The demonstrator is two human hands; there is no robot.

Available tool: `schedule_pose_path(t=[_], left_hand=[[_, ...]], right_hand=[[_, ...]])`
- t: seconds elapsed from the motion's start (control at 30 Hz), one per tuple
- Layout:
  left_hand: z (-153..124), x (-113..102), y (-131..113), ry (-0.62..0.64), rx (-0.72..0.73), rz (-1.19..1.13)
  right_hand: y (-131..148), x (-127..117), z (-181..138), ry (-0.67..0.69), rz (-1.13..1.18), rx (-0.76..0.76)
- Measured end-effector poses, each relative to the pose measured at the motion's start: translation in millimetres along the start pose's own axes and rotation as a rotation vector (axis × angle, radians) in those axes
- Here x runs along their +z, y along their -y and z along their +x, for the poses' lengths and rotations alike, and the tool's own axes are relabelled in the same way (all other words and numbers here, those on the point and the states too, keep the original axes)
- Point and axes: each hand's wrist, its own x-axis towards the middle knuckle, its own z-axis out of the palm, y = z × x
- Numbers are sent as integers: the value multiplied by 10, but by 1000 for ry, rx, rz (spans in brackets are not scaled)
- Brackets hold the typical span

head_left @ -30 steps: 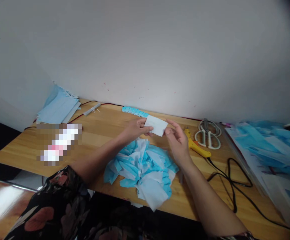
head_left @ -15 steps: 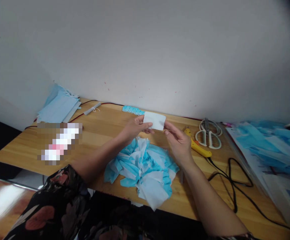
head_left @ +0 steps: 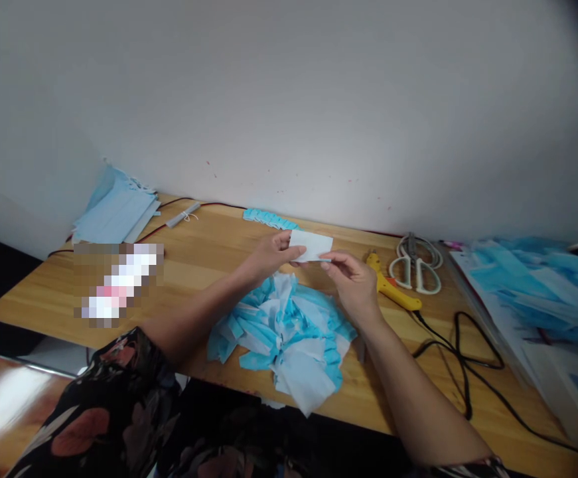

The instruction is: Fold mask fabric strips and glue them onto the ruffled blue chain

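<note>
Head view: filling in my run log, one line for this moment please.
left hand: holds white piece | right hand: holds same piece | below: blue-white pile

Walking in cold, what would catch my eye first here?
Probably the fan of blue and white fabric pieces heaped at the wooden table's near edge. Just above it, the left hand and right hand pinch a small white piece between them. White-handled scissors lie to the right.

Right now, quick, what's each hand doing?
Left hand: closed, pinching the white piece.
Right hand: closed, pinching the same piece.
</note>
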Motion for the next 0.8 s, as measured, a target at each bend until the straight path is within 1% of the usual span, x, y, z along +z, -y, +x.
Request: schedule_pose_path(t=[0.23, 0.47, 0.57, 0.8], left_hand=[[-8, 18, -23, -25, -16, 3], [3, 31, -8, -19, -13, 42], [6, 30, 6, -33, -12, 84], [1, 9, 20, -1, 51, 168]], right_hand=[[-19, 36, 0, -38, 83, 110], [-20, 57, 11, -47, 103, 151], [-8, 72, 10, -70, 122, 170], [-6, 96, 11, -113, 195, 166]])
